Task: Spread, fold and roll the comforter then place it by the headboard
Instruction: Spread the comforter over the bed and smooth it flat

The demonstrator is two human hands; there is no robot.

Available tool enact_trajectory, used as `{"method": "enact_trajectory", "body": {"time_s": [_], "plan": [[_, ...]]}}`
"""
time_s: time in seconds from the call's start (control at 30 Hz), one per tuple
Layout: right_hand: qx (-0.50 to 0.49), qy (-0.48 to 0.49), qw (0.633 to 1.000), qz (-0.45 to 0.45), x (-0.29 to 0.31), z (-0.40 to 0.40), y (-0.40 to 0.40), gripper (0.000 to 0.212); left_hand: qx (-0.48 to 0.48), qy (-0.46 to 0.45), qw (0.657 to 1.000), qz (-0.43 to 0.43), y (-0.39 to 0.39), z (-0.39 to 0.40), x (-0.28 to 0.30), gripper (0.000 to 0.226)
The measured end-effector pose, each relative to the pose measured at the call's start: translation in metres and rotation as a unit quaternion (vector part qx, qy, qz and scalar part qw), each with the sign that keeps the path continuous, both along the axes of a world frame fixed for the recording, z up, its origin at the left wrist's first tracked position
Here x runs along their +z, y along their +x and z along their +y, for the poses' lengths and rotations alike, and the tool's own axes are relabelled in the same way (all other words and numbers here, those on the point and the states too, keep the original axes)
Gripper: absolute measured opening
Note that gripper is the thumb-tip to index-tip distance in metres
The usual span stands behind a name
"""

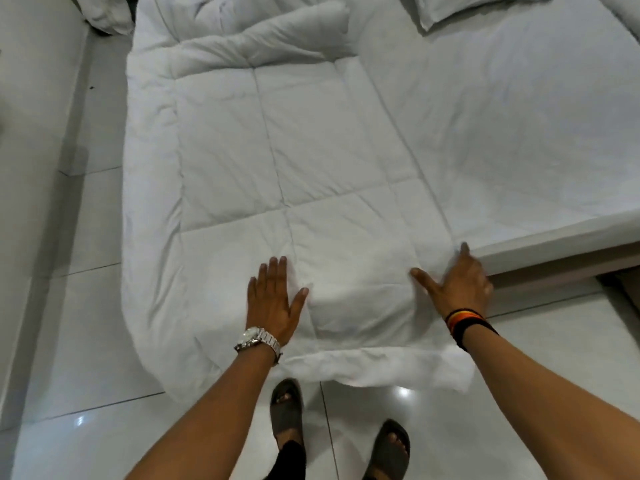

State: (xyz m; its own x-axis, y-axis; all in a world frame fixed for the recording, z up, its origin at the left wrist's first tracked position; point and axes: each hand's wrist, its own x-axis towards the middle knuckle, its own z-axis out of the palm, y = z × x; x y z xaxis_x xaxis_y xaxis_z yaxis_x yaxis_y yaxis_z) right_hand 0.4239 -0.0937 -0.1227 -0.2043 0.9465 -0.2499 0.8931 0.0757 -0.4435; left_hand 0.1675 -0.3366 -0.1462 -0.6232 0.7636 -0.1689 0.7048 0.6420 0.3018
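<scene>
1. Head view: white bed (485, 133) on a glossy tiled floor (86, 375).
2. Folded white comforter (277, 168) lies along the bed's left side, its near end draped over the foot.
3. Left hand (270, 303) and right hand (457, 285) press flat on it, fingers (273, 268) spread, grasping nothing.
4. Pillow (450, 8) lies at the far end; sandalled feet (287, 410) stand below.

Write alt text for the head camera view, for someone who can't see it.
Two hands, left and right, press flat on the near end of a white comforter folded into a long strip on a bed. Its far end is bunched near the pillows, and its near edge hangs over the tiled floor.
</scene>
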Motion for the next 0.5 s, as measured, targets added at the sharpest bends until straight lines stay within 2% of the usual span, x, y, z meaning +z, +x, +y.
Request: {"method": "enact_trajectory", "body": {"time_s": [0.07, 0.13, 0.27, 0.4, 0.5], "plan": [[0.097, 0.064, 0.993, -0.015, 0.001, -0.018, -0.047, 0.109, 0.003, 0.012, 1.0, 0.013, -0.016, -0.009, 0.001, 0.078], [0.182, 0.079, 0.98, -0.003, 0.003, -0.045, -0.101, 0.099, 0.029, 0.028, 0.999, 0.025, -0.047, -0.019, 0.0, 0.077], [0.296, 0.074, 0.951, -0.053, -0.008, -0.092, -0.21, 0.093, 0.172, 0.064, 0.982, 0.042, -0.144, -0.045, -0.009, 0.081], [0.303, 0.088, 0.946, -0.074, -0.025, -0.117, -0.295, 0.089, 0.239, 0.086, 0.967, 0.034, -0.244, -0.055, -0.015, 0.089], [0.276, 0.088, 0.954, -0.079, -0.033, -0.131, -0.345, 0.087, 0.29, 0.104, 0.951, -0.031, -0.301, -0.039, -0.011, 0.098]]}}
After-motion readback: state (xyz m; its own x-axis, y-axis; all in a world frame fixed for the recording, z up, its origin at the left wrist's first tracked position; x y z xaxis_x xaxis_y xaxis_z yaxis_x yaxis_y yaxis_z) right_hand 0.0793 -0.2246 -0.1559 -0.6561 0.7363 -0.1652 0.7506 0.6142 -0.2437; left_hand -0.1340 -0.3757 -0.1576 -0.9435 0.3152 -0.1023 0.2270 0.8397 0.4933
